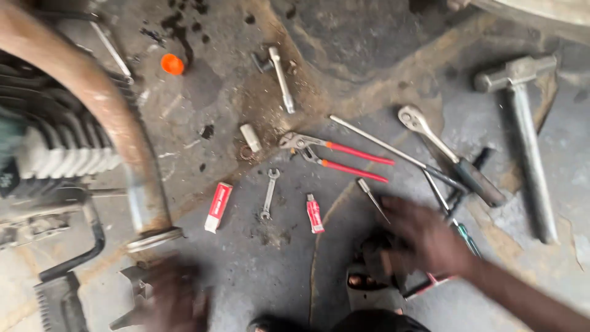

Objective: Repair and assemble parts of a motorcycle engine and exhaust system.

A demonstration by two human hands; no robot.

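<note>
Right hand (424,237) blurred, fingers spread, over small screwdriver (372,198) on concrete floor (276,270); left hand (175,295) blurred, grip unreadable, beside dark metal part (132,289); red-handled pliers (335,157), small spanner (268,193), ratchet (448,154), hammer (525,129) nearby

Two pkgs on the grey concrete floor (258,270): a flat red-and-white oblong cardboard box (218,207), lying tilted, near centre-left, w/ a white end toward the bottom. A small red-and-white squeeze tube (314,214) lies well to its right, cap end up, nearly upright in frame. No signs or screens.
</note>
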